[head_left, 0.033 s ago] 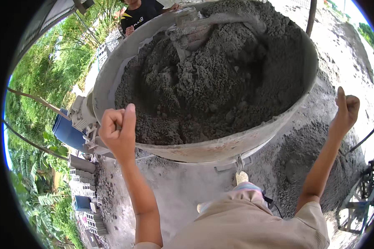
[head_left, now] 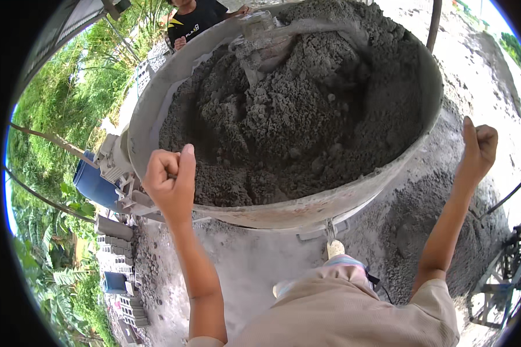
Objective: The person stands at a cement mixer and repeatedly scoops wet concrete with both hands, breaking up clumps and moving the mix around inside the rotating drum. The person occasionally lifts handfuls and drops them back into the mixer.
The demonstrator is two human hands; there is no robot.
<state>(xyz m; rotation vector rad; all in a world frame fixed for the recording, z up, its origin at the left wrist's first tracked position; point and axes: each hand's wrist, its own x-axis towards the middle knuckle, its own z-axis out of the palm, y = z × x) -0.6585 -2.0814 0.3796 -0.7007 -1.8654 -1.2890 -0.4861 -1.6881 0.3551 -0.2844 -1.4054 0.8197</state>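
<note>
A large round mixing drum (head_left: pixel 307 213) with a pale, cement-caked wall stands in front of me. Damp grey concrete mix (head_left: pixel 283 118) fills much of it, heaped toward the far side around a crusted mixing arm (head_left: pixel 266 49). My left hand (head_left: pixel 171 176) is raised at the drum's near left rim, fingers curled and thumb up, with nothing seen in it. Off to the right, beyond the rim, my right hand (head_left: pixel 479 146) is held up the same way, a fist with its thumb raised. I cannot tell whether my left hand touches the rim.
Across the drum stands a person in a black shirt (head_left: pixel 194 26), one hand near the rim. A blue barrel (head_left: pixel 98 184) lies tilted beside a motor on the left. Hollow blocks (head_left: pixel 134 309) are stacked below it. Grey mix (head_left: pixel 422 225) is piled on the right, near a metal frame (head_left: pixel 506 277).
My left hand has shifted slightly right, and my right hand slightly left and up. The mix in the drum has changed shape a little.
</note>
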